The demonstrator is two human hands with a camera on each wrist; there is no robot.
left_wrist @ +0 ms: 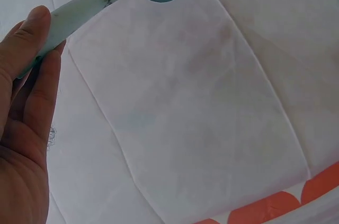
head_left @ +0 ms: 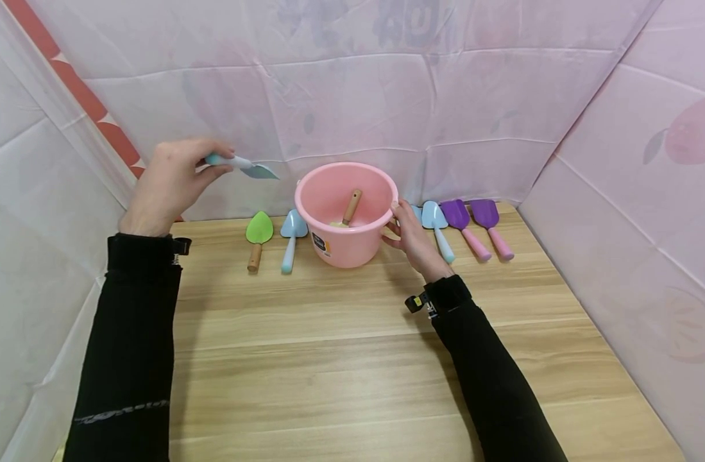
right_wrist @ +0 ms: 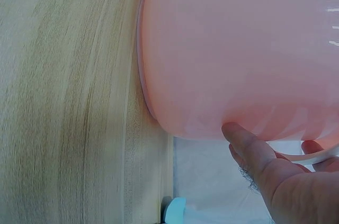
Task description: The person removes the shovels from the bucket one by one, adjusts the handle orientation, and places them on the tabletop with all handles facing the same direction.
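2 hands: left (head_left: 170,183) raised pinching teal shovel (head_left: 245,165), right (head_left: 412,237) steadying pink bucket (head_left: 346,221).

the wooden counter (head_left: 352,359) carried a pink bucket (head_left: 346,240); a green trowel (head_left: 258,237) and blue trowel (head_left: 291,240) lay left of it, a blue shovel (head_left: 437,228) and two purple shovels (head_left: 473,224) right.

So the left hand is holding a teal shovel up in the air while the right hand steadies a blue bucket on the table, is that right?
Not quite: the bucket is pink, not blue, as the head and right wrist views show. The rest holds: the left hand holds the teal shovel in the air and the right hand steadies the bucket on the table.
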